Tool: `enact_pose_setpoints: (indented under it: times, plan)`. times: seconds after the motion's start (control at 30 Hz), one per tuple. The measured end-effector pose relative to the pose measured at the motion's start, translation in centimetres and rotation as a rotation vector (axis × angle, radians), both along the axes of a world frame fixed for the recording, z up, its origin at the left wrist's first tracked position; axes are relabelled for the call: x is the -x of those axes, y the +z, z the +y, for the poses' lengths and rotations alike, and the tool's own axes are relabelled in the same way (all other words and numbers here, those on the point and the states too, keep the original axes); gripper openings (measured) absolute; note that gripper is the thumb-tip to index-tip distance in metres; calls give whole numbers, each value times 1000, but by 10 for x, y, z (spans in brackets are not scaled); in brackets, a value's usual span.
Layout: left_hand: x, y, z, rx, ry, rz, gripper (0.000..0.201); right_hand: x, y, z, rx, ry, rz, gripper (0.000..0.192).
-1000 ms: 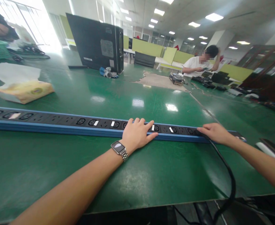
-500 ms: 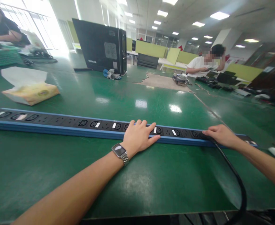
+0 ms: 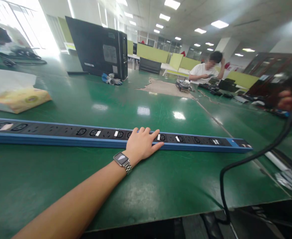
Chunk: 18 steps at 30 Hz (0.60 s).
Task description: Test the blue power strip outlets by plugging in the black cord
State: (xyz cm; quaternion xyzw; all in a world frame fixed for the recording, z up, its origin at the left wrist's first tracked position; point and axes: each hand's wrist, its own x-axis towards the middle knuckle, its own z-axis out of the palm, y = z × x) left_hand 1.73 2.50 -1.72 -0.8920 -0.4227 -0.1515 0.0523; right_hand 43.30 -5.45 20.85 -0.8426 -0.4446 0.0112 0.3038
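Nearest us, our left hand (image 3: 141, 145) lies flat and open on the long blue power strip (image 3: 61, 134), fingers spread across its sockets, seemingly to pin it down; the strip stretches across the green surface (image 3: 160, 186). Off to the right, our blurred right hand (image 3: 289, 99) is raised clear, closed around the black cable (image 3: 255, 156) that droops over the near edge. Farther back sit a tissue pack (image 3: 17, 99), a computer tower (image 3: 98, 49) and a seated person (image 3: 203, 71).

Left arm stretched forward and bare, a watch on its wrist, left hand (image 3: 141, 145) lay flat, palm down, fingers (image 3: 153, 134) together and extended, right hand (image 3: 289, 99) was raised high at the frame's right edge, blurred, fingers curled closed in a grip
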Motion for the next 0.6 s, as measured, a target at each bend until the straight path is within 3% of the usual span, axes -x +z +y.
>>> enact_pose_setpoints:
  times: [0.07, 0.1, 0.13, 0.23, 0.33, 0.43, 0.6]
  plan:
    - [0, 0, 0, -3, 0, -3, 64, -7, -19, -8, 46, 40, 347, 62]
    - [0, 0, 0, -9, -3, 0, 64, -12, -34, -12, 147, 35, 476, 60]
    - [0, -1, 0, -16, -7, 2, 64, -18, -52, -17, 231, 8, 471, 59]
    - [0, -1, 1, -33, -18, 3, 64, -37, -101, -27, 501, -53, 210, 52]
    - [0, 0, 1, -28, -13, 14, 65, -55, -131, -25, 610, -37, -97, 60]
    - [-1, 1, 0, -10, 0, 35, 65, -71, -144, -16, 604, -68, -280, 64]
    - [-2, 1, 1, -5, 13, 37, 65, -85, -154, -2, 679, -114, -318, 70]
